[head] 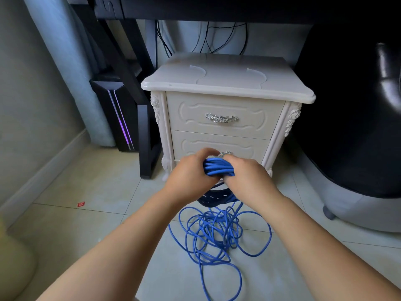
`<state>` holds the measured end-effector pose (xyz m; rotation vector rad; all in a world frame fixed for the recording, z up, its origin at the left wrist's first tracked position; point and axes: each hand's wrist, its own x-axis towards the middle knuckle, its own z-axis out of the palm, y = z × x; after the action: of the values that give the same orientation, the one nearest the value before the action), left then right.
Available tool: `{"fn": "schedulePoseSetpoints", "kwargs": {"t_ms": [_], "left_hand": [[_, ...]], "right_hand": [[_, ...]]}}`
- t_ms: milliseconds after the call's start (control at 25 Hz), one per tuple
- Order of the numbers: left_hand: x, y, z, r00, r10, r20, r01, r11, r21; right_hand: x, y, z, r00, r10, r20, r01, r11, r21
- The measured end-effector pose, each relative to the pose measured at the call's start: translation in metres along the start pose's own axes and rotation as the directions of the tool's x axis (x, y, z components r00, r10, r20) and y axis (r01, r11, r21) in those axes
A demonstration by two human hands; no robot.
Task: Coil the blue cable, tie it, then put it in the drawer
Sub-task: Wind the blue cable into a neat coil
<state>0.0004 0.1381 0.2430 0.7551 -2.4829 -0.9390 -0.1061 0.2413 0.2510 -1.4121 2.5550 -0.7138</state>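
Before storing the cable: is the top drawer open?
No, the top drawer sits closed, flush with the front of the white nightstand.

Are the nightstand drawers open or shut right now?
Both shut: the top drawer and bottom drawer fronts sit flush with the nightstand frame.

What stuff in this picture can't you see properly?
Head view:
1. Fingers of the left hand and right hand curl round the blue cable, hiding how many loops they hold.
2. The lower drawer handle is mostly covered by the hands.
3. One cable strand runs off the bottom edge; its end is out of view.
4. The nightstand drawers are shut, insides hidden.
5. The red scrap on the floor is too small to identify.
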Motion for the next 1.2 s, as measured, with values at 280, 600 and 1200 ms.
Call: {"fn": "schedulePoseSetpoints", "kwargs": {"t_ms": [280,600,1200], "left_hand": [[0.004,0.002,0.003,0.972,-0.230,-0.044,0.200,0.912,-0.358],[0.010,0.006,0.000,0.880,-0.475,-0.006,0.298,0.561,-0.772],[0.004,0.010,0.018,0.857,-0.511,0.066,0.278,0.351,-0.894]], "right_hand": [[0.006,0.013,0.000,0.977,0.212,-0.003,-0.198,0.919,0.340],[0.007,0.011,0.014,0.928,0.331,0.172,-0.359,0.664,0.656],[0.005,0.004,0.018,0.876,0.394,0.277,-0.390,0.241,0.889]]}}
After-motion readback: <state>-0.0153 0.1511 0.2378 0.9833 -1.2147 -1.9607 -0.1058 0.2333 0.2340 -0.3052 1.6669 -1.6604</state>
